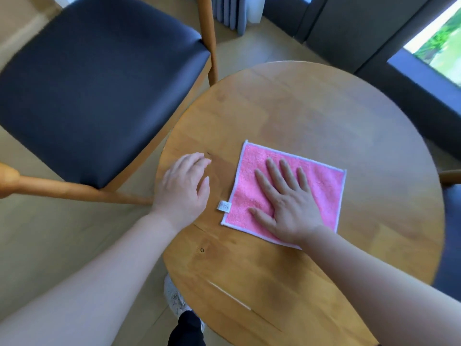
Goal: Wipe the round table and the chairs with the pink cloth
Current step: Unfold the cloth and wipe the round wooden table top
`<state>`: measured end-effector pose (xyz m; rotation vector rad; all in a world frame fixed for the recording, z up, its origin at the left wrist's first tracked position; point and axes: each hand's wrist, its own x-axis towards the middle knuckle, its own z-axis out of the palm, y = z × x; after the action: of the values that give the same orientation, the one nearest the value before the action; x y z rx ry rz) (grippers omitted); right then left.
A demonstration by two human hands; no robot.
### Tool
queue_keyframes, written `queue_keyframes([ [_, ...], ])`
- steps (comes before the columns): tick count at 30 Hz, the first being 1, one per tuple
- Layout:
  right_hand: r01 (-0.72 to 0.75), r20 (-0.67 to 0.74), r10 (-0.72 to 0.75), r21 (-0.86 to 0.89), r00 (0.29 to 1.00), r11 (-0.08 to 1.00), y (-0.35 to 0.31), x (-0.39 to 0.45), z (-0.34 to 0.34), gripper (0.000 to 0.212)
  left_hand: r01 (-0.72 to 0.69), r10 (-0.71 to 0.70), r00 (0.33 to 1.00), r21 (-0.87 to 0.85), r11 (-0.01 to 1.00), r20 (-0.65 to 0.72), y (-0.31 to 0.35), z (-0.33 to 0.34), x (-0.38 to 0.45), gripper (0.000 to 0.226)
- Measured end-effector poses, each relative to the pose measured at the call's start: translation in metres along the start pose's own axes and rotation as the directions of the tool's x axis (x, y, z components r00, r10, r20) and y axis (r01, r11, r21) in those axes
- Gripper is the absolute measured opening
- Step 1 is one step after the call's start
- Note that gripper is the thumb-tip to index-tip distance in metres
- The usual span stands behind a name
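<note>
A pink cloth with a white hem lies spread flat on the round wooden table. My right hand presses flat on the cloth with the fingers spread. My left hand rests on the bare table top near its left edge, fingers loosely curled and empty, a short gap from the cloth's tag. A wooden chair with a dark padded seat stands to the left of the table. The edge of a second chair shows at the far right.
Light wooden floor surrounds the table. A dark window frame and wall run along the back right, with grey curtains at the top. My shoe shows below the table's left edge.
</note>
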<state>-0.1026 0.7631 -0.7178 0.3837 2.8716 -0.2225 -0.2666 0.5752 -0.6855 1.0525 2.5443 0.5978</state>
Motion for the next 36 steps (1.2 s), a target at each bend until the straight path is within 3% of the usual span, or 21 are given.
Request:
queue_keyframes([
  [16, -0.348, -0.085, 0.351, 0.051, 0.932, 0.936, 0.124, 0.084, -0.027, 0.080, -0.002, 0.001, 0.997, -0.015, 1.000, -0.078, 0.027, 0.004, 0.064, 0.038],
  [27, -0.454, -0.101, 0.455, 0.037, 0.885, 0.890, 0.159, 0.162, -0.052, 0.083, 0.014, -0.015, 0.994, -0.010, 1.000, -0.104, 0.013, 0.002, 0.087, 0.038],
  [31, -0.412, -0.096, 0.414, 0.037, 0.905, 0.910, 0.129, 0.187, -0.057, 0.083, 0.020, -0.019, 0.992, 0.004, 1.000, -0.123, -0.002, -0.007, 0.078, 0.041],
  [36, -0.229, -0.107, 0.229, 0.012, 0.968, 0.973, 0.054, 0.211, -0.053, 0.082, 0.057, -0.056, 0.984, 0.001, 0.998, -0.170, -0.027, -0.024, 0.064, 0.041],
])
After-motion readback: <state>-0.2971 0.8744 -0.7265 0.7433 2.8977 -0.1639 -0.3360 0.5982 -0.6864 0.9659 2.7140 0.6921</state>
